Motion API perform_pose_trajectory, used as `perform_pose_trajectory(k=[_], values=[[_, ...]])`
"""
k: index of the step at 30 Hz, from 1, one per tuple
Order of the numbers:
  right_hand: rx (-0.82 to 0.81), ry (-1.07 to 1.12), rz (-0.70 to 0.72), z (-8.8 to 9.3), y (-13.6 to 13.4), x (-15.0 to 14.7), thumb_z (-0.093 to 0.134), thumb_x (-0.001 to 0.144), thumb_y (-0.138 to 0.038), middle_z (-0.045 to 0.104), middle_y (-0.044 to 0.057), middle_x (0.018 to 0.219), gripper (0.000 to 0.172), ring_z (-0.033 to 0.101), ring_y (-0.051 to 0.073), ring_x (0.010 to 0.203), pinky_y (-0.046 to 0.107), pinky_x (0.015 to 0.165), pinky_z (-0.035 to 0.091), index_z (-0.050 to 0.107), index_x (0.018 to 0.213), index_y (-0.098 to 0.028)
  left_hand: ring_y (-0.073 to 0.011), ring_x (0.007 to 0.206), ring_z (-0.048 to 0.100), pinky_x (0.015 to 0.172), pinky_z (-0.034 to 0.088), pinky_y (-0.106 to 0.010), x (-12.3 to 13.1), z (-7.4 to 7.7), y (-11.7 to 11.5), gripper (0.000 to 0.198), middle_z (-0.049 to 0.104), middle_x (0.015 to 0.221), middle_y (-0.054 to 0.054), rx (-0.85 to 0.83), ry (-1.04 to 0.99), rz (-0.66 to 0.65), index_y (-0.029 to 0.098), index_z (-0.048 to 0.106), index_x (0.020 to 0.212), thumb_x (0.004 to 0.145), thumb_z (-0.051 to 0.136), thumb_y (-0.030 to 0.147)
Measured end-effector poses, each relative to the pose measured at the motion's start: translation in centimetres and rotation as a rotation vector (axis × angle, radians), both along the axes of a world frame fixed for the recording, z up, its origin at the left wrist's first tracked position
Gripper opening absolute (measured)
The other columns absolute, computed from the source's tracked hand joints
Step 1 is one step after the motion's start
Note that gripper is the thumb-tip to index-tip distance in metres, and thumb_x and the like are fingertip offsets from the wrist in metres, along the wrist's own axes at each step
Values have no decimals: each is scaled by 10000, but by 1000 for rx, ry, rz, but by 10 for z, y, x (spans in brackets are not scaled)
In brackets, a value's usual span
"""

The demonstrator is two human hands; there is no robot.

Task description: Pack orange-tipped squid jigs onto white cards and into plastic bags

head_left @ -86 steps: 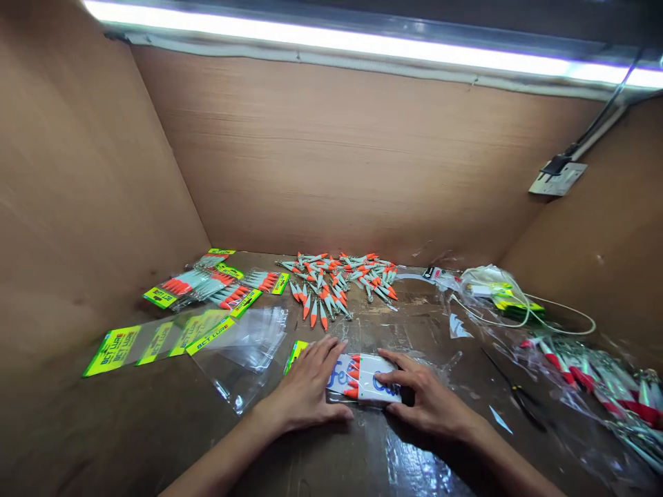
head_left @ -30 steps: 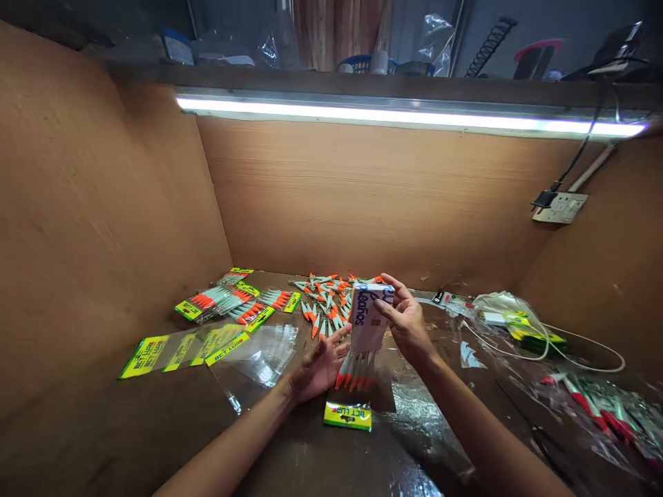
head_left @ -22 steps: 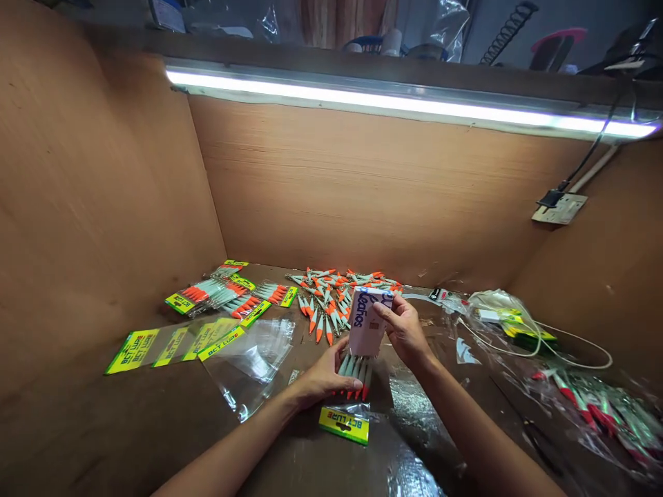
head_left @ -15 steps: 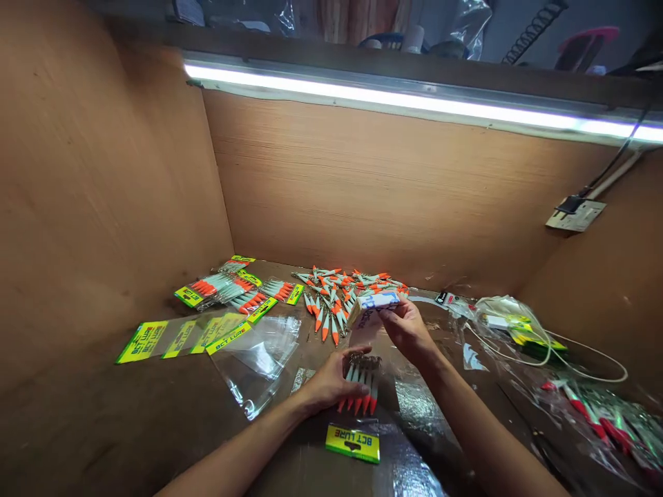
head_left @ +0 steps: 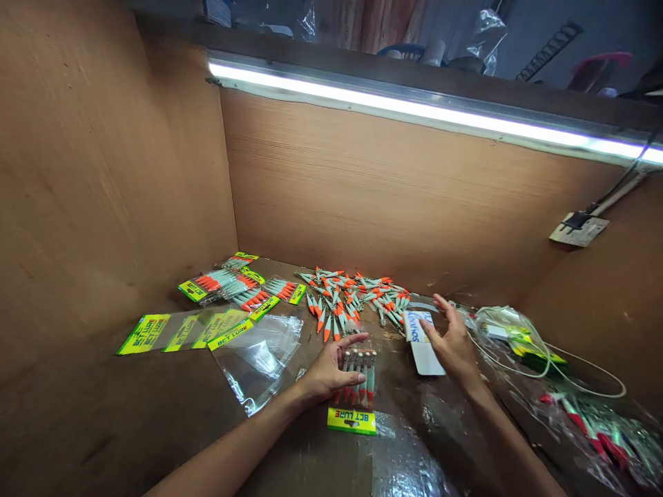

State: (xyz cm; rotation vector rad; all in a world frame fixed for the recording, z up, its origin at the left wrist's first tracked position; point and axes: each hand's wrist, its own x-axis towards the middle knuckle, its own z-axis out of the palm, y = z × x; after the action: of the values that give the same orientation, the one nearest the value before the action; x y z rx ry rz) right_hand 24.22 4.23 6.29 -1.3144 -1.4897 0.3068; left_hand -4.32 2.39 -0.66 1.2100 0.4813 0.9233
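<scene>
The dark glossy tabletop (head_left: 445, 442) sits inside brown fibreboard walls (head_left: 373, 200) under a white strip light (head_left: 414, 110). The left hand (head_left: 331, 369) lies spread on the clear packet of orange-tipped lures with yellow header card (head_left: 357, 393). The right hand (head_left: 453, 342), fingers open, rests on the flat white card (head_left: 422, 348) near the loose orange-tipped lure pile (head_left: 352, 297).

A clear bag (head_left: 356, 386) of orange-tipped pale lures was laid flat on the surface, its yellow-green "BCT LURE" header card (head_left: 351, 421) at the near end. Just to its right, a white card with blue lettering (head_left: 422, 339) was laid flat.
</scene>
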Motion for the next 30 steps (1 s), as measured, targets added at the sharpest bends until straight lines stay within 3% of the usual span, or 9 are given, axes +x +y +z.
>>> perform_pose_trajectory(k=[4, 7, 10, 14, 22, 28, 30], values=[[-254, 4, 449, -1, -18, -38, 619, 906, -463, 687, 98, 1194, 425, 648, 245, 1051, 389, 924, 502, 643, 1250, -214, -279, 1149, 628, 951, 485, -376, 3, 1, -2, 884, 662, 1260, -135, 28, 10, -18, 209, 487, 1421, 637, 896, 229], [-386, 21, 607, 2, -13, -65, 668, 864, -461, 737, 53, 927, 314, 659, 211, 843, 311, 762, 502, 742, 996, -186, -267, 1056, 665, 919, 495, -376, 4, -2, -3, 886, 697, 1177, -121, 32, 66, 32, 188, 498, 1411, 626, 902, 262], [-412, 74, 584, -2, 0, -74, 707, 816, -460, 695, 24, 729, 300, 596, 173, 684, 282, 660, 447, 736, 786, -163, -240, 912, 686, 821, 507, -330, 3, -8, -4, 726, 736, 1030, -90, 8, 212, 91, 136, 622, 1257, 613, 904, 316], [-440, 191, 551, -14, 14, -71, 732, 774, -473, 649, 9, 665, 329, 522, 137, 605, 265, 600, 392, 717, 749, -146, -188, 737, 662, 681, 471, -265, 1, -10, -7, 486, 736, 867, -52, -39, 301, 90, 100, 711, 1015, 686, 845, 432], [-463, 203, 547, -20, 19, -60, 744, 754, -494, 631, 3, 646, 352, 480, 122, 582, 259, 582, 363, 731, 750, -142, -133, 536, 580, 541, 408, -228, 4, -7, -10, 441, 694, 678, -36, -180, 251, 130, 90, 702, 793, 697, 825, 502], [-468, 192, 512, -14, 19, -57, 733, 757, -489, 641, 18, 667, 352, 492, 129, 597, 256, 578, 370, 742, 782, -138, -196, 780, 660, 714, 487, -271, 8, 0, -12, 530, 718, 863, -54, -166, 153, 165, 119, 696, 993, 667, 851, 507], [-491, 184, 500, -12, 18, -56, 735, 754, -487, 651, 23, 682, 356, 505, 130, 606, 254, 584, 375, 744, 794, -134, -198, 779, 654, 714, 484, -270, 8, 1, -12, 554, 705, 843, -56, -184, 155, 201, 110, 698, 953, 628, 870, 524]])
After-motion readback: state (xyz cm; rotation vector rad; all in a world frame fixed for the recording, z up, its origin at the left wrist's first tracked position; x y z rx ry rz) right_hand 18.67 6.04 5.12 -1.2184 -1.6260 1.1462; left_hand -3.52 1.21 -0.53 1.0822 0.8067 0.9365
